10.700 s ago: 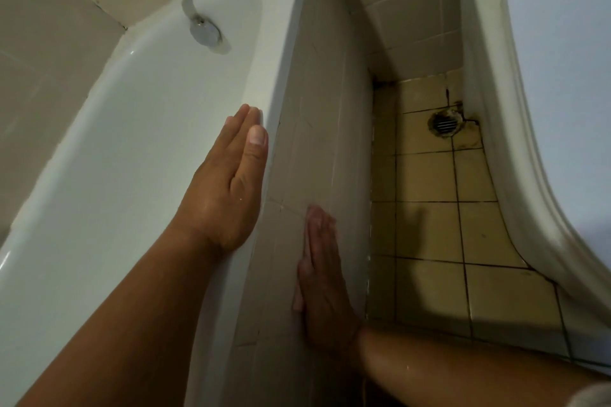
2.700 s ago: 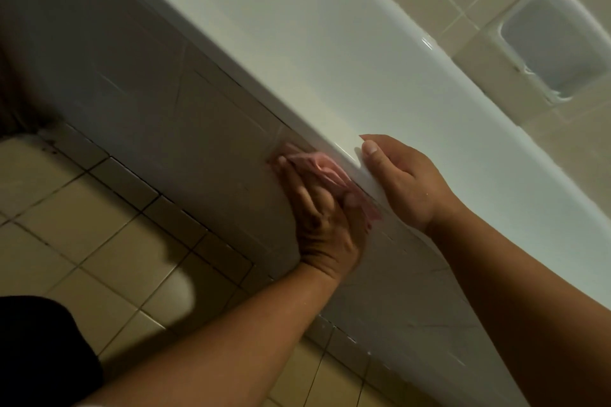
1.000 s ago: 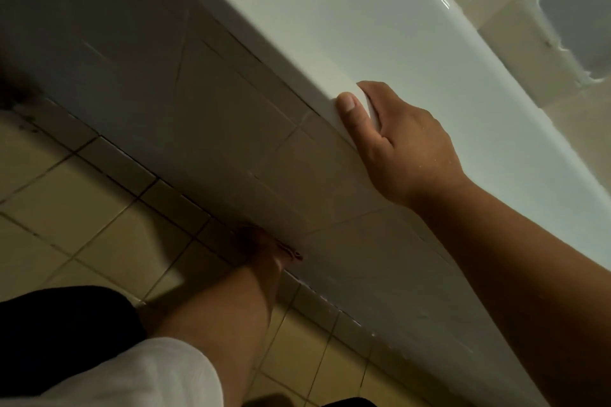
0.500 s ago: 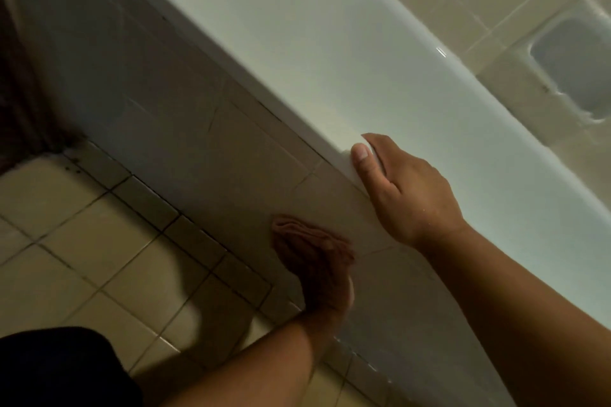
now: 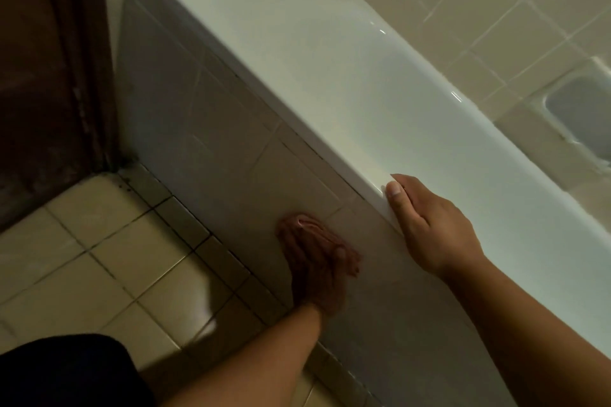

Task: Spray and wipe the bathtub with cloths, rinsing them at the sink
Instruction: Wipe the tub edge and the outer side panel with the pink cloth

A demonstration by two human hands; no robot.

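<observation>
Cloth (image 5: 309,225) lies pinned to the tiled panel (image 5: 215,142) below the rim (image 5: 310,135) under the flat, close-set fingers of the left hand (image 5: 314,271); press evenly in overlapping strokes across the grout, bracing on the right hand (image 5: 429,228), hooked over that rim

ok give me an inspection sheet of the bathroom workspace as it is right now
surface: grey tiled bathtub front panel, dimly lit
job's things: crumpled pink cloth against the panel; white enamel bathtub above it
clutter: nothing seen
hands: left hand presses the cloth on the panel; right hand grips the bathtub's rim
cables: nothing seen
surroundings: beige floor tiles, dark brown door, recessed white soap dish in the tiled wall
</observation>
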